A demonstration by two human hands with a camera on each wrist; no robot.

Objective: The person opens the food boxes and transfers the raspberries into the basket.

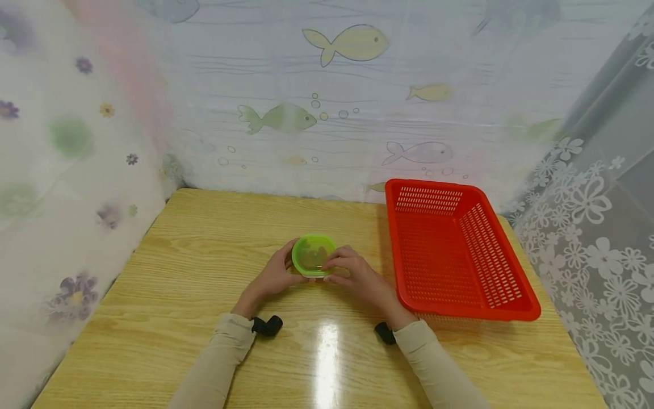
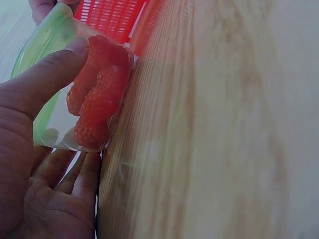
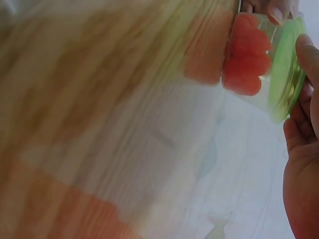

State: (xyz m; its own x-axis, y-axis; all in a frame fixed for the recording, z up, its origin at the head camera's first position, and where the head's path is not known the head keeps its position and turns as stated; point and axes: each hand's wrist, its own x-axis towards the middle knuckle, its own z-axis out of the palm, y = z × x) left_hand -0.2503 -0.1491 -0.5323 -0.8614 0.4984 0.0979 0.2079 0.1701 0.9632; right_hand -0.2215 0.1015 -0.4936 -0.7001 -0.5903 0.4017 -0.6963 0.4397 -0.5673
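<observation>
Head view shows both hands meeting around one small, clear container [image 2: 61, 112] on the table between them. The left hand [image 1: 276, 274] grips the container's side: the left wrist view has its thumb laid along the near wall and its fingers around the other side. The right hand [image 1: 360, 279] pinches the edge of the green lid [image 3: 283, 74], thumb on its face and fingertips at its rim. The lid sits over the container's mouth; whether it is seated all the way round, I cannot tell. Red raspberries [image 2: 107, 87] show through the wall, gathered toward the bottom, just under the left thumb.

Behind the hands come two black wrist pieces, one at the left wrist [image 1: 268, 326] and one at the right, and then light beige sleeves [image 1: 439, 363] reaching back toward the person. To the right of the right hand, its near corner just beside that wrist, stands a red perforated basket [image 1: 434, 250]. Wood-grained tabletop [image 1: 204, 244] spreads around both hands. Past its far edge, ahead of them, hangs a fish-print sheet [image 1: 360, 44]; a flowered sheet [image 1: 76, 295] flanks the left side, and white floral lace [image 1: 587, 261] the right, beyond the basket.
</observation>
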